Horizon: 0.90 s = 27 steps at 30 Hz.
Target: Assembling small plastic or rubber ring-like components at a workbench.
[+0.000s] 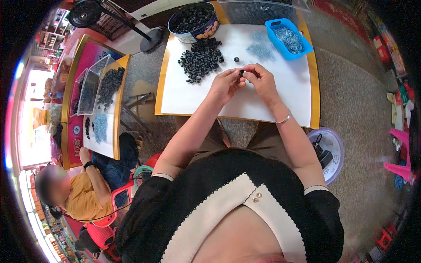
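Observation:
My left hand (227, 84) pinches a small black cylindrical part (241, 73) between thumb and fingertips, above the white tabletop. Close against it, my right hand (262, 82) is closed with its fingertips at the same part; anything tiny between them is too small to make out. One loose black part (236, 59) lies just beyond my fingers. To the left spreads a heap of black parts (199, 63). Small clear bluish pieces (259, 49) are scattered at the far right, beside a blue plastic basket (274, 25) holding more of them.
A round tin (186, 38) full of black parts stands at the far left of the table (272, 103). A clear bin (263, 11) sits behind. At left, a seated person (90, 193) is at another table with similar parts. A lilac basin (337, 151) stands below right.

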### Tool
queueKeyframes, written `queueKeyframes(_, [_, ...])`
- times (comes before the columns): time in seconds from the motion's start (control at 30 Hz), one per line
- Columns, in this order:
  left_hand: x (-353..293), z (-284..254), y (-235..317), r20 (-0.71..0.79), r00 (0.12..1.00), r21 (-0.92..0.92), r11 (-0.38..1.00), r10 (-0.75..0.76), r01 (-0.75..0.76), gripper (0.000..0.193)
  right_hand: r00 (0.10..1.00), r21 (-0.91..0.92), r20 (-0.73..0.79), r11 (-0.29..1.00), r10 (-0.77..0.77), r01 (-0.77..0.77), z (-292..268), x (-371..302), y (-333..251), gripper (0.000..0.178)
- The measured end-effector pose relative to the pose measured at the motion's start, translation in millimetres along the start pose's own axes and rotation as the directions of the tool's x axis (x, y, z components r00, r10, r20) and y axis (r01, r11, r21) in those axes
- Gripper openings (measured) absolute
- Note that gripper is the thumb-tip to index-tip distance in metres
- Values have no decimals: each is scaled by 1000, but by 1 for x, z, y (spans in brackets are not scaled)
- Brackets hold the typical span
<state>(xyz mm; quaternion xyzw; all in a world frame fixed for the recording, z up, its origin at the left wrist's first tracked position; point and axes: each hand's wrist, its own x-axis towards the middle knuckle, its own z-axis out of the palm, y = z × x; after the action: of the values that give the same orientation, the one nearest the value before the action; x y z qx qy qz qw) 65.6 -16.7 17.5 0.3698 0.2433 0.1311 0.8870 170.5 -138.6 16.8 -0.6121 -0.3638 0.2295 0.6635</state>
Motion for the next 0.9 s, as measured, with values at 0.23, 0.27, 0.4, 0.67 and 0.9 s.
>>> queueKeyframes(0.23, [1, -9, -3, 13, 1000, -41, 999, -9, 10, 18, 1000, -44, 4, 999, 10, -10, -1, 4, 4, 13])
queueKeyframes(0.27, [1, -8, -4, 8, 1000, -35, 999, 3, -2, 19, 1000, -51, 8, 999, 10, -9, -1, 3, 3, 13])
queueKeyframes(0.4, [-3, -1, -7, -45, 997, 39, 998, 56, -54, 19, 985, -145, 4, 974, -174, 173, 8, -5, -7, 9])
queueKeyframes(0.67, [-13, -4, -7, -111, 982, -84, 983, 155, -165, 17, 957, -395, -134, 900, -257, 186, 1, 12, -8, 7])
queueKeyframes(0.9, [-15, -15, -7, -65, 973, 46, 975, 219, -217, 20, 912, -811, 127, 488, -391, 322, 6, 46, 10, 12])
